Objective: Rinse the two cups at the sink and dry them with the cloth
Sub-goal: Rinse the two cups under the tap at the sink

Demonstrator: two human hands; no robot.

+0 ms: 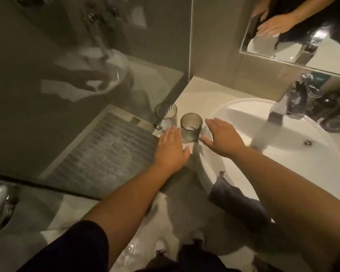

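Mid-frame, open, empty hands, left hand and right hand, flank a ribbed glass cup; it could be knocked off the surface edge.

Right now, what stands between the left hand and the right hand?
In the head view, the ribbed cup stands upright on the counter between the left hand and the right hand. Neither hand grips it yet.
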